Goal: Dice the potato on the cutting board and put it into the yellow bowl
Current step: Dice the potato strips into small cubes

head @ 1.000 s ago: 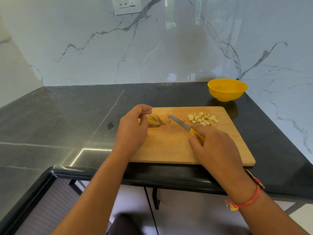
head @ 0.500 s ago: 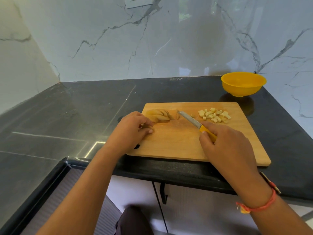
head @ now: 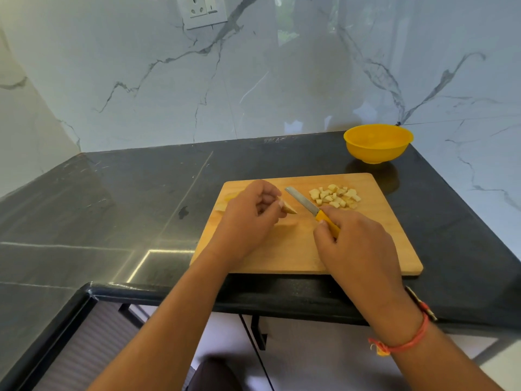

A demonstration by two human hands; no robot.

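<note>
A wooden cutting board [head: 375,244] lies on the black counter. My left hand [head: 248,221] pinches a potato slice [head: 289,208] lifted a little off the board; more uncut potato [head: 225,203] peeks out behind that hand at the board's far left. My right hand [head: 358,249] grips the yellow handle of a small knife [head: 308,205], its blade pointing up-left between the slice and a pile of diced potato [head: 335,196] at the board's far right. The yellow bowl [head: 377,143] stands beyond the board near the wall, with nothing seen inside.
The black counter [head: 112,207] runs left of the board and ends in a front edge just below the hands. Marble walls close the back and both sides. A wall socket [head: 201,9] sits high on the back wall.
My left hand moved back onto the potato pieces and picked up one slice, which now hangs above the board. The knife hand stayed almost still; the camera view shifted.
</note>
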